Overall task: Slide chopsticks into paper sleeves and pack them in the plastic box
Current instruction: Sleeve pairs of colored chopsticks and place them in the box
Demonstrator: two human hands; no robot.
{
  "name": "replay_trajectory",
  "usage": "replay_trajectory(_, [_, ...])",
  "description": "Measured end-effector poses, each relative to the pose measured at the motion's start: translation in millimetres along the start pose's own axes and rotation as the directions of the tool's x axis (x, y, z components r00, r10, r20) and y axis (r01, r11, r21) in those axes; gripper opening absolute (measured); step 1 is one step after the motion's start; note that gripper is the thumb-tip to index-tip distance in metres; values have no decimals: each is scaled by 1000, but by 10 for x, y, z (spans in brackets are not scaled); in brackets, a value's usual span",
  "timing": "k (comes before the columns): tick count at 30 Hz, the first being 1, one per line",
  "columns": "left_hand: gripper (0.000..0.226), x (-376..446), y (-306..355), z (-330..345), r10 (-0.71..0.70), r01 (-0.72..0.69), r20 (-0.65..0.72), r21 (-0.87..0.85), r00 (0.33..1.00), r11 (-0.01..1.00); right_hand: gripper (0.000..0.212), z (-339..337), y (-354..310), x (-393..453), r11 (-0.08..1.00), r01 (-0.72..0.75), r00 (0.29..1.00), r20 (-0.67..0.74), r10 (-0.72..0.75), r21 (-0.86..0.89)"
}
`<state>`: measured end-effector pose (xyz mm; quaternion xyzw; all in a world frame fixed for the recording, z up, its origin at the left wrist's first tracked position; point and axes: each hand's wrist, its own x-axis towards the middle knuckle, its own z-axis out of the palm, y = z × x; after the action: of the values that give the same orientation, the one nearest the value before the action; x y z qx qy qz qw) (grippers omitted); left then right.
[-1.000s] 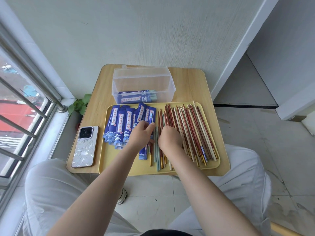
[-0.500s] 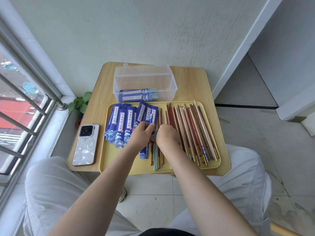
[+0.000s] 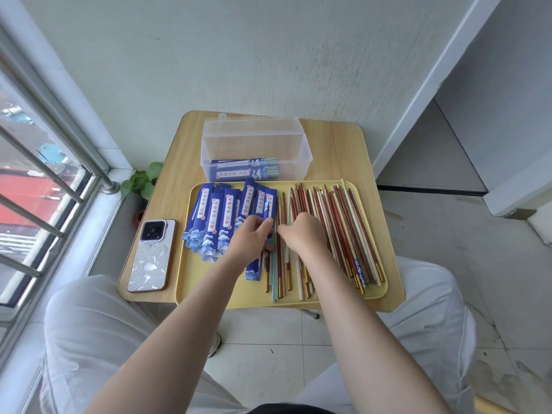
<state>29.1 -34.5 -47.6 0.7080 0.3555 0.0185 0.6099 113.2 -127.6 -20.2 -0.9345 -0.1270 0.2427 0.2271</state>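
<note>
The left hand (image 3: 249,239) pinched a flimsy paper sleeve (image 3: 268,210); the right hand (image 3: 303,234), at 3 o'clock, curled over stiff, slippery chopsticks (image 3: 337,231), best gripped mid-shaft.

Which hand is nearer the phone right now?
Left. The left hand lies over the blue sleeves, across the tray edge from the phone; the right hand sits farther right, on the chopsticks.

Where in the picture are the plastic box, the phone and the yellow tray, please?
plastic box (image 3: 254,144): head view, on its clear front wall.
phone (image 3: 150,261): head view, on the middle of its patterned back.
yellow tray (image 3: 209,282): head view, on a bare patch near its front left corner.
</note>
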Motion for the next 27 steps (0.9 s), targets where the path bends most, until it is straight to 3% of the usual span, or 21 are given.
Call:
replay_trajectory(6, [28,25,15,126,7,-5,34,-46,999,999,6,-376,181,-1,928,191,980,-110,-163,319])
replay_trajectory(11, [24,3,30,48,16,-4,49,-234,999,972,21,-540,236,16,765,299,954,-196,-226,571])
replay_trajectory(15, [21,-36,53,-74,18,27,120,-361,993,932,23,-602,191,4,482,249,953,-124,-276,840])
replay_trajectory(18, [29,-53,57,-133,-57,174,225,-541,973,823,37,-636,137,12,315,198,910,-54,-412,928])
replay_trajectory(20, [30,-47,35,-156,-96,223,251,-549,963,806,23,-654,100,3,377,264,916,-108,-387,888])
replay_trajectory(22, [30,-62,36,-163,-80,207,265,-496,961,843,12,-668,77,-19,456,331,939,-239,-249,826])
replay_trajectory(24, [30,-89,66,-170,-82,221,297,-471,951,854,26,-676,91,5,500,381,923,-352,-156,778])
replay_trajectory(27, [31,-122,106,-194,-82,260,378,-450,922,854,35,-684,88,39,543,378,918,-378,-118,750])
